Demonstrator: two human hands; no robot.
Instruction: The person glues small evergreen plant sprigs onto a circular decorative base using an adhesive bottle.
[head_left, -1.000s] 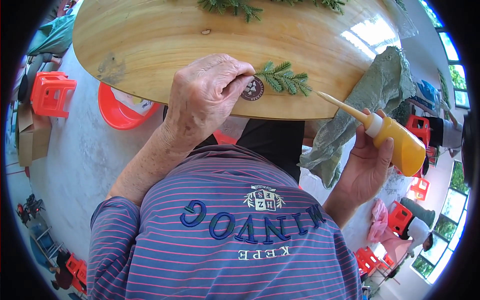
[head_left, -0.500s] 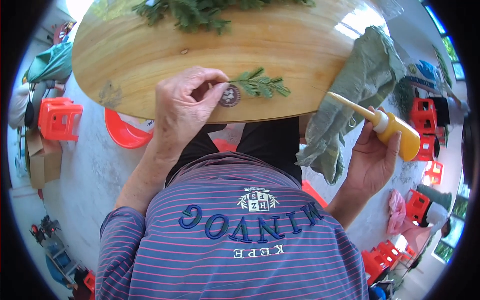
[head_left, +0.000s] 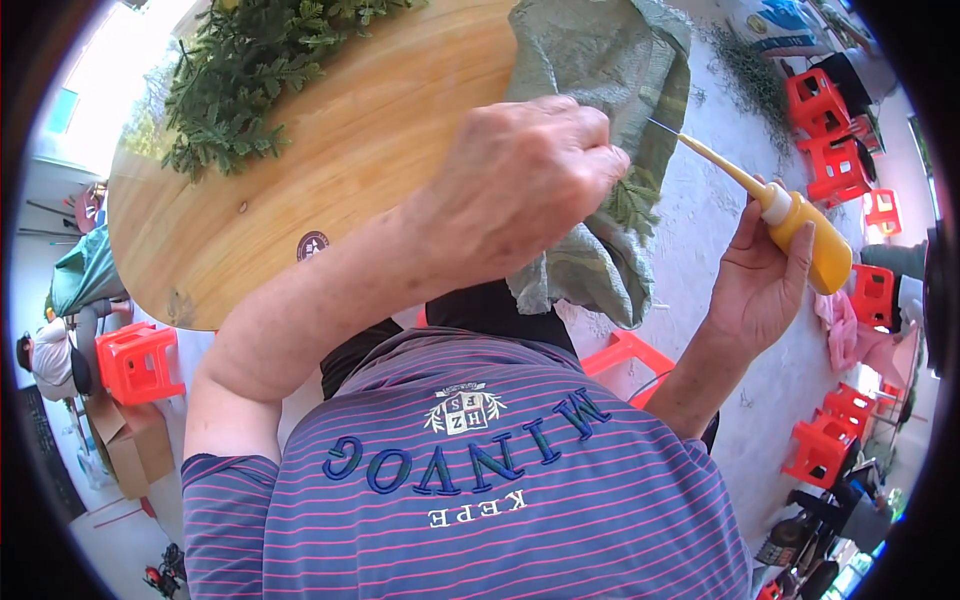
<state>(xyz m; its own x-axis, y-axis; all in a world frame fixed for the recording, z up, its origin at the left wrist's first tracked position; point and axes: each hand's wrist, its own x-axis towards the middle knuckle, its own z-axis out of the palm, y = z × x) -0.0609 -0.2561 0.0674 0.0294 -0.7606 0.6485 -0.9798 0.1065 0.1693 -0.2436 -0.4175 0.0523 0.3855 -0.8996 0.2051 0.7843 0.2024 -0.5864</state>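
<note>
**Here, a sprig met a glue nozzle beside the round table**

The left hand (head_left: 520, 185) was closed in a loose fist, its fingertips pinched on a small green artificial sprig (head_left: 632, 203) whose fronds showed just below the knuckles. That hand hung over the near right part of the round wooden table (head_left: 380, 160), above the crumpled grey-green woven sack (head_left: 600, 70) draped over the table's right edge.

The right hand (head_left: 760, 285) was off the table's right side, wrapped around a yellow squeeze bottle (head_left: 815, 240); the thumb lay along one side and the fingers curled behind the other. The bottle's long tapered nozzle (head_left: 715, 160) pointed up and left toward the left hand, and its thin tip ended just beside the knuckles, very near the sprig. Whether the tip touched the sprig could not be told.

On the table's far left part lay a heap of green fern-like sprigs (head_left: 250, 90). A small round dark sticker (head_left: 313, 245) sat near the table's near edge, well apart from the heap. Under the table's near edge stood a red plastic stool (head_left: 140, 360), and a brown cardboard box (head_left: 125, 445) sat beyond it on the pale floor. More red plastic stools (head_left: 835, 150) stood on the floor past the table's right side.
</note>
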